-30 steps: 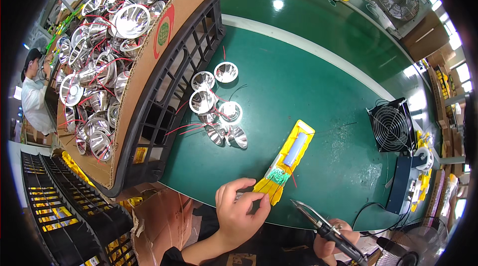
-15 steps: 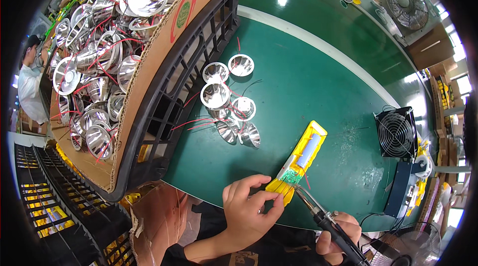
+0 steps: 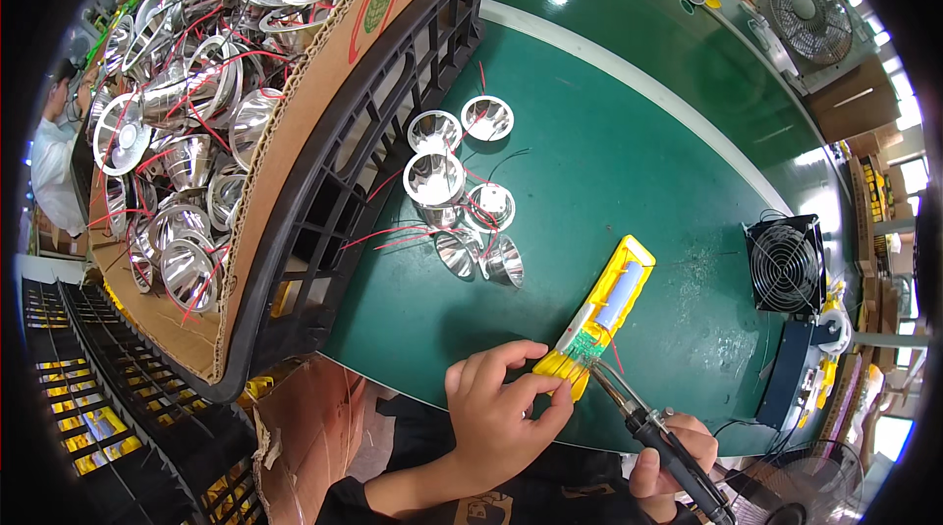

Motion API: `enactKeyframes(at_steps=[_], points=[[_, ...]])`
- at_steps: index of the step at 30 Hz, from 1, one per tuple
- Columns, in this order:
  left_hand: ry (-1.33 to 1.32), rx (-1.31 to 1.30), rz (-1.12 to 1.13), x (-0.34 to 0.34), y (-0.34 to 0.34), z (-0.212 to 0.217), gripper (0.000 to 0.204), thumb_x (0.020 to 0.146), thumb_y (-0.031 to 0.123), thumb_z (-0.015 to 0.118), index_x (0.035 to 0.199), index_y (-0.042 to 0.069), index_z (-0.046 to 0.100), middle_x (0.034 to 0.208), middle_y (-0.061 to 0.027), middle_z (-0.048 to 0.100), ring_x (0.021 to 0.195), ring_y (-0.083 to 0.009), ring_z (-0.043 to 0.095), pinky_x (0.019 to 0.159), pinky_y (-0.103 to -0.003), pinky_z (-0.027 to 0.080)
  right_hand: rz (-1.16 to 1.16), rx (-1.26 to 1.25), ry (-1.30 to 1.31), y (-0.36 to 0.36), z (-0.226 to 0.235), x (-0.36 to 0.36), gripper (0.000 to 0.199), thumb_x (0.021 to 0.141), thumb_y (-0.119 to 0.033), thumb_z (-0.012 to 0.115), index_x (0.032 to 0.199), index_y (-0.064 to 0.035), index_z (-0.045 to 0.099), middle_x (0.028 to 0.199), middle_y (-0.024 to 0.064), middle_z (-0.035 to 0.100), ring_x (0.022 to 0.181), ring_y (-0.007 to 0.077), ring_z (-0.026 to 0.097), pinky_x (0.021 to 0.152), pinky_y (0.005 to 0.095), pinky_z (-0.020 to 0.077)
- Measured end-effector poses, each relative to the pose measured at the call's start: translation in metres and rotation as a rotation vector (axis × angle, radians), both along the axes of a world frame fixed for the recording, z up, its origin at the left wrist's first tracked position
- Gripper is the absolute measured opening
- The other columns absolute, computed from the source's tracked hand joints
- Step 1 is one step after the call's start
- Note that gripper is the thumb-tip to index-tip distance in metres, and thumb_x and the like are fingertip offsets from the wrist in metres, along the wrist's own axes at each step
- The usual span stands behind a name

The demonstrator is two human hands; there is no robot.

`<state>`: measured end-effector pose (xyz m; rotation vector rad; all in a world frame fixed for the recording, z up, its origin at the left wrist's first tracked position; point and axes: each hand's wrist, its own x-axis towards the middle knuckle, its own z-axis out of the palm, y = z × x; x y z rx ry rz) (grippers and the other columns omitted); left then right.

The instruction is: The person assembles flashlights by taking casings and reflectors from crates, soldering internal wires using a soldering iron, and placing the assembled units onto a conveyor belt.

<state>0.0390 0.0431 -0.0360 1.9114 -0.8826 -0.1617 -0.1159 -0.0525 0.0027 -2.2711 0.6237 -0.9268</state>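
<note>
On the green bench lies an opened yellow plastic housing (image 3: 637,252), slanting up to the right. Inside it are a light blue cylindrical battery (image 3: 619,297), a small green circuit board (image 3: 586,346) and thin wires. My left hand (image 3: 501,417) pinches the near end of this housing between thumb and fingers. A soldering iron (image 3: 653,434) with a black handle is gripped in my right hand (image 3: 695,442). Its metal tip is at the near edge of the board; whether it touches is too small to tell.
Several silver reflector cups (image 3: 433,177) with red and black wires rest left of the housing. Beyond them, a black crate (image 3: 339,157) supports a cardboard box (image 3: 329,63) heaped with more cups. A square black fan (image 3: 786,262) stands at right. Another person (image 3: 57,166) is at far left.
The whole view has shifted slightly, so bench items appear a little to the right. Both hands keep their grips, and the iron's tip stays by the circuit board.
</note>
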Motion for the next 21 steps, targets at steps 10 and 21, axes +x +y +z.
enactKeyframes(at_steps=[10, 21], points=[[-0.008, 0.013, 0.007, -0.0011, -0.0005, -0.0011, 0.015, 0.059, 0.013, 0.071, 0.067, 0.014, 0.058, 0.093, 0.0029, 0.057, 0.076, -0.0149, 0.052, 0.071, -0.032, 0.032, 0.003, -0.013, -0.062, -0.0032, -0.0019, 0.0010, 0.032, 0.066, -0.019, 0.067, 0.080, -0.0037, 0.044, 0.059, 0.0108, 0.055, 0.044, 0.0205, 0.052, 0.042, 0.0293, 0.0430], [-0.012, 0.022, -0.013, -0.0005, -0.0003, 0.0007, 0.015, 0.057, 0.009, 0.072, 0.066, 0.012, 0.061, 0.093, -0.0017, 0.055, 0.074, -0.0158, 0.052, 0.072, -0.032, 0.032, 0.010, -0.018, -0.073, -0.0036, -0.0005, -0.0013, 0.032, 0.067, -0.020, 0.068, 0.081, -0.0034, 0.044, 0.059, 0.0100, 0.054, 0.043, 0.0196, 0.050, 0.042, 0.0295, 0.0414]])
